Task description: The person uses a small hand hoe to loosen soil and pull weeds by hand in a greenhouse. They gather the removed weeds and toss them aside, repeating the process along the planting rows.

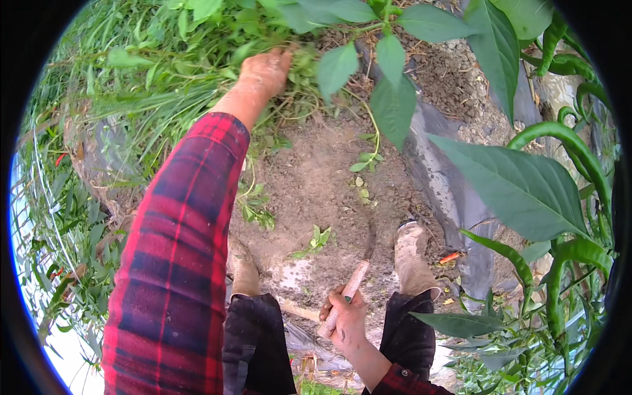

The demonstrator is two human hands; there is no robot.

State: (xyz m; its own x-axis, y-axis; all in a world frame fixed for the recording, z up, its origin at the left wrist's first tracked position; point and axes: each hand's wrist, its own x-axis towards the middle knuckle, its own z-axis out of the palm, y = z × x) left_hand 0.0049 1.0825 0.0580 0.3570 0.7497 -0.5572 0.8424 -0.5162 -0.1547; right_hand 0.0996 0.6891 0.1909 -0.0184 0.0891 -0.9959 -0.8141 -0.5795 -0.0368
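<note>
My left hand (pixel 264 74) reaches far forward into a heap of pulled-looking green weeds (pixel 187 84). Its fingertips are blurred among the stems, so whether they grip any is unclear. Close to my body, my right hand (pixel 345 316) is wrapped around the pale handle of a sickle-like hand tool (pixel 356 281). The tool's thin dark blade (pixel 370 237) points forward over the bare soil (pixel 321 173) and blends into it. A small loose weed sprig (pixel 316 242) lies on the ground left of the blade.
Pepper plants with long green peppers (pixel 572 143) and broad leaves (pixel 518 187) crowd the right side. Grey plastic mulch film (pixel 439 163) edges the soil there. My muddy boots (pixel 412 256) flank the tool. A red pepper (pixel 449 257) lies beside the film.
</note>
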